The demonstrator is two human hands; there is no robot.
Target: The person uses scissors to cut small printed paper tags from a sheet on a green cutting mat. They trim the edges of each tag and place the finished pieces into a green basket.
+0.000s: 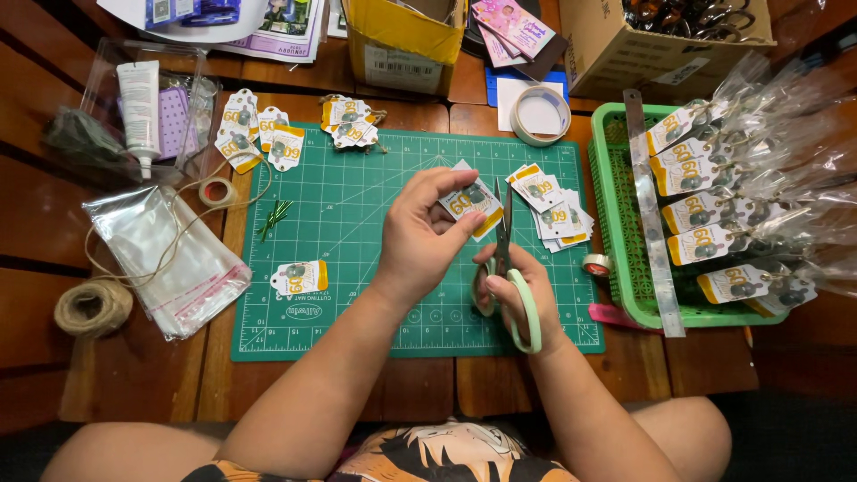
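From my remote seat: cut white-and-yellow paper tags sit piled at the green cutting mat's top left, so a batch looks done. The left hand pinches a printed tag sheet; the right hand has fingers through green-handled scissors (blades at it). An uncut stack waits right.

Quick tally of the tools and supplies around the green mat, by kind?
Green-handled scissors, in the right hand: 1
Tape rolls: 3, one large white, one small by the twine, one small by the green plastic basket
Ball of brown twine: 1
White tube: 1
Metal ruler: 1
Cardboard boxes: 2, yellow and brown
Total: 9
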